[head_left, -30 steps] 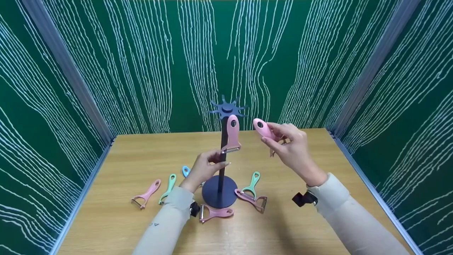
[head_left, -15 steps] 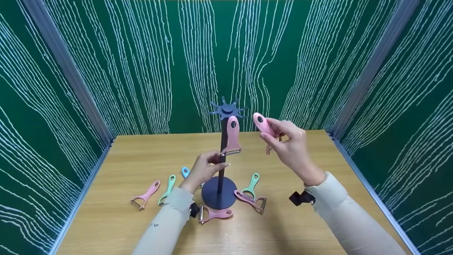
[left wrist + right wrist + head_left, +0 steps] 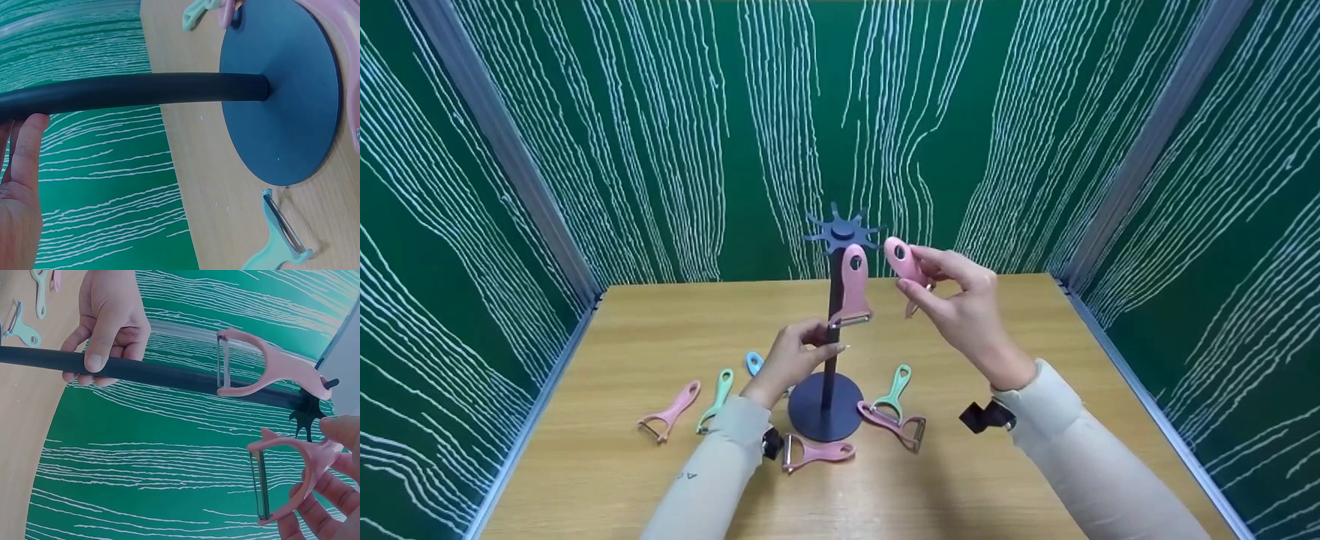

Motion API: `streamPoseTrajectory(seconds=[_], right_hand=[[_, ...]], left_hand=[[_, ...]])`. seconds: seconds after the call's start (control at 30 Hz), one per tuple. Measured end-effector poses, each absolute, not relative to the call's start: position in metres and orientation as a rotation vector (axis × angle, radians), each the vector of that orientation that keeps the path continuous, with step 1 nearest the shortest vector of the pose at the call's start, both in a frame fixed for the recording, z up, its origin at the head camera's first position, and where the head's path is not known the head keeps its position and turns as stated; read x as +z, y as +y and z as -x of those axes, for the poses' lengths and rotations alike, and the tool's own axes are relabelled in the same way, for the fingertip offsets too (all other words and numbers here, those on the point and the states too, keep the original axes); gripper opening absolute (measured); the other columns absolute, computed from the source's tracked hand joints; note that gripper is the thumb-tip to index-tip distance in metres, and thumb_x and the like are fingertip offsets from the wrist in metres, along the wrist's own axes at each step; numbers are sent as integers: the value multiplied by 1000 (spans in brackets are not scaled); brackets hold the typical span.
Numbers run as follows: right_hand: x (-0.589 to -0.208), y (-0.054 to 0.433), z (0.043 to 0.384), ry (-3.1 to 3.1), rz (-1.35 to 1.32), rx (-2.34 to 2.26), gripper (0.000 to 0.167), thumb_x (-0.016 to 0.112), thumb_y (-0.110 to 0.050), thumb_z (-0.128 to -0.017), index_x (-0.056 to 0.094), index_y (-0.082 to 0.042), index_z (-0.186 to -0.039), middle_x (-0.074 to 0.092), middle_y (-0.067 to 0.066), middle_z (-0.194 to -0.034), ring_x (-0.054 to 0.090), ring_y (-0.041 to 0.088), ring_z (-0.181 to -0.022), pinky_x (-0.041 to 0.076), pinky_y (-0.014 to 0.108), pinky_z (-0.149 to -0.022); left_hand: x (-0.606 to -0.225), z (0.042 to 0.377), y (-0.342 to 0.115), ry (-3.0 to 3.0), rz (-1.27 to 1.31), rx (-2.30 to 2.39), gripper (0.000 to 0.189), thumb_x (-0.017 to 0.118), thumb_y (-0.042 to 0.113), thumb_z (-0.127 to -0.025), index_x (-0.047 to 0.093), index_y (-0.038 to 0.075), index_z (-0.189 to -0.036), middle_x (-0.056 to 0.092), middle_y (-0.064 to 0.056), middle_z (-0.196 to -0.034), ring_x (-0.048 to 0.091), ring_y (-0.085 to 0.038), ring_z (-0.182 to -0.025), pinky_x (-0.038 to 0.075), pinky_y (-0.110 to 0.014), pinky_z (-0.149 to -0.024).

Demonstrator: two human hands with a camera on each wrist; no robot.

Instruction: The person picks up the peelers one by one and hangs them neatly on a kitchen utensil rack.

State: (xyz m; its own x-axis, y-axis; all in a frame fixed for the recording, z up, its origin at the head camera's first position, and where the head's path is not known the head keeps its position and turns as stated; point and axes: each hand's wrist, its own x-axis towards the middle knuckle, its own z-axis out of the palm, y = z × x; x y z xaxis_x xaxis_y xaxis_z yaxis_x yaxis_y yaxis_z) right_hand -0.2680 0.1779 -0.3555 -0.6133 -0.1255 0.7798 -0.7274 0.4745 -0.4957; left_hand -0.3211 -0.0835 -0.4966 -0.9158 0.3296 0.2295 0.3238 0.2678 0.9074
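Left hand [image 3: 795, 356] grasped the stand [image 3: 829, 379] between the table's [image 3: 697, 322] side edges, likely for steadiness. Right hand [image 3: 964, 296] pinched a peeler [image 3: 908, 268], leaving its end clear.

A small dark printed mark [image 3: 688, 475] stands on the left sleeve [image 3: 709, 469], on the forearm in the head view. One of its shapes looks like a triangle or a letter A, with a smaller, fainter shape just beside it; the mark is too small and blurred to read for certain. No other lettering or number can be read.
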Motion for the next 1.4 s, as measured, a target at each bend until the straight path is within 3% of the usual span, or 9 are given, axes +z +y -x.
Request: streamPoseTrajectory(seconds=[0.3,0.73,1.1,1.4], right_hand=[[-354,170,273,-2074,-708,1187,39,88,-2,-89,77,2,-126,80,16,-103,76,26,-88,59,16,-85],[-357,157,278,-2117,-713,1312,37,86,-4,-92,76,1,-127,77,15,-97,71,16,-86,60,17,-82],[-364,150,276,-2130,-675,1376,36,85,-3,-93,74,3,-127,77,15,-97,71,18,-88,60,19,-82],[-369,149,277,-2127,-680,1377,38,86,-4,-92,73,2,-127,77,14,-97,71,16,-86,60,19,-82]], left_hand=[[-498,323,-84,2474,-659,1803,12,79,22,-102,75,14,-110,79,-4,-106,72,-21,-105,62,-43,-100],[-498,322,-85,2482,-658,1794,13,78,22,-103,76,15,-114,78,-5,-110,72,-22,-109,63,-44,-100],[-499,322,-83,2503,-708,1802,12,80,17,-101,76,9,-110,80,-8,-105,76,-23,-103,63,-43,-98],[-498,322,-83,2494,-698,1805,8,80,15,-100,75,12,-106,79,-4,-102,75,-20,-100,63,-42,-95]])
